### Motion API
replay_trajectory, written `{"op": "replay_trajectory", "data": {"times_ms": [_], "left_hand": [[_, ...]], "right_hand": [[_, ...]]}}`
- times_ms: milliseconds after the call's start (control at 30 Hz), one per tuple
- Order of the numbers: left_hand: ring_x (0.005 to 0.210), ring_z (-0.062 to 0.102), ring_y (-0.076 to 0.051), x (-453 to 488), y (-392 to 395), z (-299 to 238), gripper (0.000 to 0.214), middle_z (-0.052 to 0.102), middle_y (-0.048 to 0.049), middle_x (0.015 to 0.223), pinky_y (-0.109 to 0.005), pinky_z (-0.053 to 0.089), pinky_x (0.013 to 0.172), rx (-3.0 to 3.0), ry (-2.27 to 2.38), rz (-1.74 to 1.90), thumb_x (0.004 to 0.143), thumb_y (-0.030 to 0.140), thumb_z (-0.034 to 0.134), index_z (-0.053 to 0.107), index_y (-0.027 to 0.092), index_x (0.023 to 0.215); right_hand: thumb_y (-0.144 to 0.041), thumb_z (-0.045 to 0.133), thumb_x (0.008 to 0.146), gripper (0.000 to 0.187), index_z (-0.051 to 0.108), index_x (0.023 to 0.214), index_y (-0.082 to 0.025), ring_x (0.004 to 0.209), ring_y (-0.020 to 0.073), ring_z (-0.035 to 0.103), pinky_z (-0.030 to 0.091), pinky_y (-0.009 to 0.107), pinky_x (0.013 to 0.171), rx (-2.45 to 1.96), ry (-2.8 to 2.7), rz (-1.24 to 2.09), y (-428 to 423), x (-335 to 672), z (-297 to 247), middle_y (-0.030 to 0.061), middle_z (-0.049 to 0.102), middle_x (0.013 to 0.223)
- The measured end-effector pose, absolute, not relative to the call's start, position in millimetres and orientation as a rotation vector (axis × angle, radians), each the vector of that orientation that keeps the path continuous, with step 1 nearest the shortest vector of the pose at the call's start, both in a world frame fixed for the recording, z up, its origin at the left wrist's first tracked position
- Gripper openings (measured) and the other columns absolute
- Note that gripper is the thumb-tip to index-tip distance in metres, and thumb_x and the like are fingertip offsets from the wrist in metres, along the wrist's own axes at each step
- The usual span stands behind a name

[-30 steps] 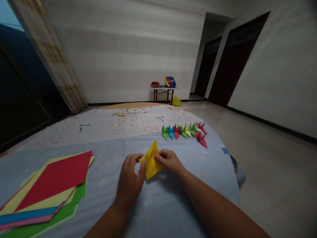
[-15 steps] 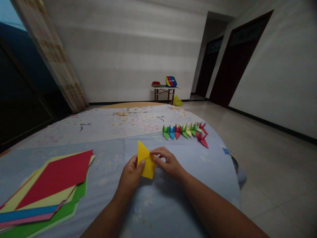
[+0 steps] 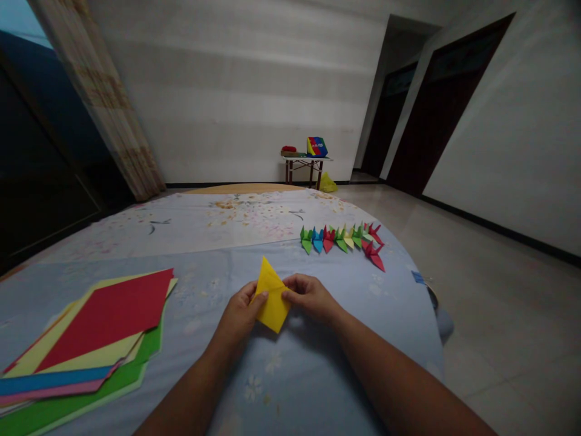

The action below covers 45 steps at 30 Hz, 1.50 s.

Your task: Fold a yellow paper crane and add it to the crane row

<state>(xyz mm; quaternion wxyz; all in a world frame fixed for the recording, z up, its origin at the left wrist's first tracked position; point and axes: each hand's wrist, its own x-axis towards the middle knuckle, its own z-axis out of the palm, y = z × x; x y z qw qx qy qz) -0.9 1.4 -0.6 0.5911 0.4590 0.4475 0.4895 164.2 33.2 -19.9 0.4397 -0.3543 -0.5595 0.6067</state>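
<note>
A yellow piece of folded paper, roughly kite-shaped with a point at the top, is held just above the blue cloth. My left hand pinches its left edge, thumb on the front face and fingers behind. On the opposite edge, my right hand is closed with thumb and forefinger gripping the paper. Creases run across the yellow face. Beyond the hands, to the right, stands a row of folded paper cranes in green, blue, red and pale yellow. A separate red crane lies in front of the row's right end.
A stack of coloured paper sheets, red on top, lies at the left on the round table's cloth. A small table with a colourful box stands by the far wall. The table's curved edge runs along the right.
The yellow paper's upper part has opened into a more symmetrical kite shape. My right thumb and fingers have closed onto its right edge. The view has shifted slightly.
</note>
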Motion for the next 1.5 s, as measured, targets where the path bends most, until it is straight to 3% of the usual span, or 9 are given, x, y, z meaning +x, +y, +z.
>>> {"op": "replay_trajectory", "data": {"times_ms": [267,567,833,1067,1200,1500], "left_hand": [[0.076,0.065,-0.021,-5.9,2.8,-1.8,0.041,0.070,-0.0071,0.090,-0.027,0.048,0.066,1.193,1.086,1.098,0.073,0.035,0.063,0.059,0.013,0.107],[0.073,0.066,-0.022,-3.3,1.9,0.4,0.047,0.071,-0.0090,0.086,-0.028,0.049,0.066,1.051,1.023,1.054,0.069,0.032,0.067,0.057,0.011,0.110],[0.079,0.065,-0.023,-4.8,2.0,0.5,0.041,0.069,-0.0084,0.093,-0.029,0.048,0.068,1.274,1.097,1.084,0.072,0.033,0.062,0.060,0.013,0.108],[0.069,0.063,-0.019,-7.3,4.8,-0.2,0.053,0.067,-0.0047,0.076,-0.027,0.047,0.062,1.189,1.222,1.156,0.065,0.033,0.067,0.056,0.009,0.111],[0.074,0.065,-0.021,-4.5,4.0,0.7,0.057,0.069,-0.0096,0.087,-0.030,0.048,0.066,1.060,1.140,1.135,0.067,0.034,0.067,0.051,0.009,0.116],[0.076,0.067,-0.023,-2.5,0.3,0.0,0.043,0.071,-0.0094,0.088,-0.029,0.049,0.064,1.001,1.046,1.083,0.067,0.033,0.068,0.061,0.013,0.103]], "right_hand": [[-0.039,0.076,0.056,0.038,0.060,0.080,-0.014,0.059,0.0095,0.056,0.041,0.023,0.060,-0.872,-1.331,1.580,32.1,163.5,-16.8,0.0002,0.063,0.072],[-0.035,0.070,0.064,0.042,0.054,0.097,-0.015,0.053,0.0065,0.047,0.035,0.021,0.053,-0.889,-1.402,1.486,35.6,167.0,-22.6,-0.0052,0.053,0.064],[-0.030,0.068,0.064,0.037,0.052,0.095,-0.017,0.050,0.0057,0.045,0.035,0.020,0.051,-0.890,-1.403,1.478,35.0,167.5,-21.4,-0.0067,0.049,0.061],[-0.027,0.064,0.067,0.032,0.052,0.094,-0.016,0.047,0.0052,0.041,0.031,0.019,0.047,-0.947,-1.464,1.443,36.2,171.5,-17.2,-0.0077,0.047,0.058],[-0.029,0.065,0.067,0.033,0.053,0.095,-0.016,0.048,0.0053,0.042,0.030,0.019,0.047,-0.932,-1.453,1.457,36.4,171.8,-17.6,-0.0071,0.048,0.059],[-0.031,0.067,0.069,0.036,0.054,0.099,-0.017,0.054,0.0064,0.048,0.036,0.020,0.053,-0.876,-1.533,1.487,34.1,178.8,-7.8,-0.0048,0.054,0.064]]}}
